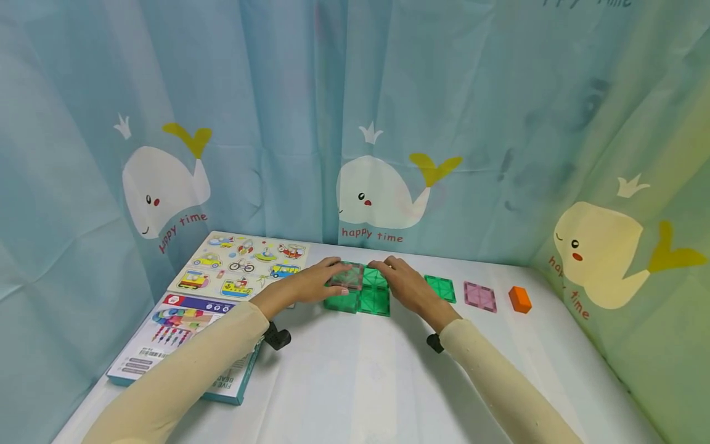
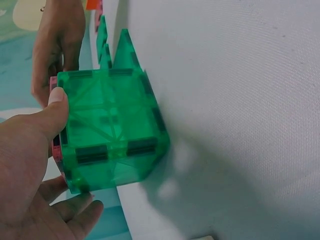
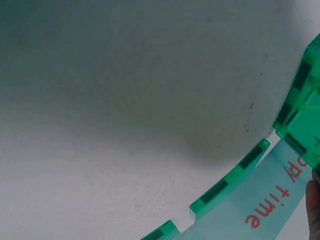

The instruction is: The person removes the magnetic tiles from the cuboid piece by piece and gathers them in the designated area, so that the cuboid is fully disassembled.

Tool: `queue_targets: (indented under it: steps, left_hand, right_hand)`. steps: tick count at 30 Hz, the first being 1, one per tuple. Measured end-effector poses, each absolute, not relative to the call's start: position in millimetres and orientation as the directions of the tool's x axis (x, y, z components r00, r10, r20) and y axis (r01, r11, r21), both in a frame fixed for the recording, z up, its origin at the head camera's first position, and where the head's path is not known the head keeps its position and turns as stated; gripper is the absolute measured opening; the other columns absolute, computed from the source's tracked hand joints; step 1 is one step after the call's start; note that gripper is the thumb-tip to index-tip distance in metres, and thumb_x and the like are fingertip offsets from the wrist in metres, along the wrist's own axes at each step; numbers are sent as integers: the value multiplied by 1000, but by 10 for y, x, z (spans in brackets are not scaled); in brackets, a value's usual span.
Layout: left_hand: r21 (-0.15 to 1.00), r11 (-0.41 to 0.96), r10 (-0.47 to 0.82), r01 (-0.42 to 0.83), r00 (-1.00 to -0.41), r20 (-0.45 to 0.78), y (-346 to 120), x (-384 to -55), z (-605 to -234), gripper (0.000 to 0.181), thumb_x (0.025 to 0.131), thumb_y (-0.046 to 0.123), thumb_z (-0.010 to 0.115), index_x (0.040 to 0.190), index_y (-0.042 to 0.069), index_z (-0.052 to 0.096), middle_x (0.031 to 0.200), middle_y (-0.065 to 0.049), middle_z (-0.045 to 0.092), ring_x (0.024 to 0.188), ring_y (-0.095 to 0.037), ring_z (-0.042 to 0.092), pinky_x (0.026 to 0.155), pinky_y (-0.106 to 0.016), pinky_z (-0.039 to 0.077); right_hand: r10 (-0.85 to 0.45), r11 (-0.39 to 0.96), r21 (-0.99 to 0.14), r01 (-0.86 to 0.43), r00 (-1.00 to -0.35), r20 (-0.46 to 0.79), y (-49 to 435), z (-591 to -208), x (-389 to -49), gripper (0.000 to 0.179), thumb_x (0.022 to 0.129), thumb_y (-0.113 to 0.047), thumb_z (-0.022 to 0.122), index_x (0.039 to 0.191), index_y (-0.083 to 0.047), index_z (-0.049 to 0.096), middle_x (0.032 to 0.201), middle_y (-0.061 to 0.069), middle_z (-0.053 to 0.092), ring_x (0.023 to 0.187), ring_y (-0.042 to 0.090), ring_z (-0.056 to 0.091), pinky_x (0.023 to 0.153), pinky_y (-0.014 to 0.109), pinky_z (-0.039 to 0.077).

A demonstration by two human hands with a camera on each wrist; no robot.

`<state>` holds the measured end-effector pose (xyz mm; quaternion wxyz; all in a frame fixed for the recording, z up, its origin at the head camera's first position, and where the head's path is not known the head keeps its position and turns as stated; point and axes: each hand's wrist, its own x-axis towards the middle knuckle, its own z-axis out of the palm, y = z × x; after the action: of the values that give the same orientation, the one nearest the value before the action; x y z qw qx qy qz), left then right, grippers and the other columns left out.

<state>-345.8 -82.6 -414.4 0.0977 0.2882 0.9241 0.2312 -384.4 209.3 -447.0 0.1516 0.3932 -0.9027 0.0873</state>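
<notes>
Near the back of the table is a box shape of translucent green magnetic tiles (image 2: 112, 112), with a pink magnetic tile (image 1: 355, 277) at its top. My left hand (image 1: 316, 282) grips its left side; in the left wrist view, the thumb lies on the upper edge and the fingers are below. More green magnetic tiles (image 1: 375, 302) adjoin it on the right. Over their back right edge, my right hand (image 1: 409, 287) bends its fingers and holds them. Only a sliver of that hand shows in the right wrist view, beside the green tiles (image 3: 302, 117).
Right of my right hand lie a loose green tile (image 1: 440, 288), a pink tile (image 1: 480, 297) and an orange block (image 1: 520, 300). To the left are a vehicle picture board (image 1: 222, 262) and a boxed bead toy (image 1: 138, 345). A blue whale-print curtain (image 1: 288, 154) hangs behind the table.
</notes>
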Motion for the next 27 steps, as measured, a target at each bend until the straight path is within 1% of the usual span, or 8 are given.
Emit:
queue_targets:
  steps: [6,11,16,17,20,23,25,27]
  left_hand:
    - [489,726,575,484,-817,-44,-825,-3448,-4137,68,109,46,58,168,22,33,175,-18,18,157,-39,32,121,-57,37]
    - [483,732,566,480,-823,-41,-822,-3434,-4134,69,108,46,58,168,23,33,175,-16,18,157,-38,32,122,-56,36]
    - [486,731,565,478,-824,-39,-804,-3427,-4133,68,108,46,59,167,23,34,175,-17,19,156,-39,33,120,-57,38]
    - [489,730,566,478,-823,-40,-802,-3429,-4137,68,108,46,59,167,23,34,175,-17,19,156,-39,33,120,-57,38]
    - [492,729,567,476,-823,-43,-799,-3437,-4147,69,108,47,59,167,24,34,175,-18,18,157,-40,32,120,-58,37]
    - [491,731,566,474,-823,-46,-806,-3445,-4157,69,108,48,58,167,24,34,175,-17,17,157,-40,30,121,-58,37]
    - [489,733,563,472,-825,-48,-812,-3442,-4157,68,108,48,58,168,25,34,175,-16,16,158,-40,30,121,-59,36]
    - [488,734,563,472,-825,-49,-818,-3439,-4159,68,108,48,58,167,25,34,176,-15,16,158,-40,30,121,-59,36]
  right_hand:
    - [-636,684,-161,-712,-689,346,2123,-4487,-3867,53,103,6,61,149,-20,55,117,8,60,105,26,61,91,43,56]
    - [-555,682,-282,-675,-729,401,2183,-4450,-3893,47,109,-1,55,154,-13,51,116,14,59,96,29,62,81,44,54]
    - [-486,684,-356,-636,-762,427,2308,-4298,-3861,47,111,-2,51,157,-9,46,122,20,59,95,31,62,78,46,52]
    - [-478,687,-368,-626,-771,421,2338,-4260,-3847,47,111,-2,51,157,-8,46,123,20,59,95,32,61,78,46,52]
    - [-459,696,-390,-602,-792,403,2441,-4158,-3807,49,111,-1,51,159,-8,45,133,22,58,109,36,64,88,51,55]
    - [-444,696,-415,-586,-805,393,2586,-4082,-3754,50,110,0,52,158,-7,46,142,24,56,122,41,61,96,57,55]
    - [-441,694,-421,-584,-807,393,2705,-4042,-3714,49,109,1,54,157,-7,48,144,24,56,122,41,61,95,58,55]
    - [-445,696,-421,-582,-809,383,2839,-4002,-3657,48,108,2,54,155,-6,50,143,24,57,117,41,62,93,57,55]
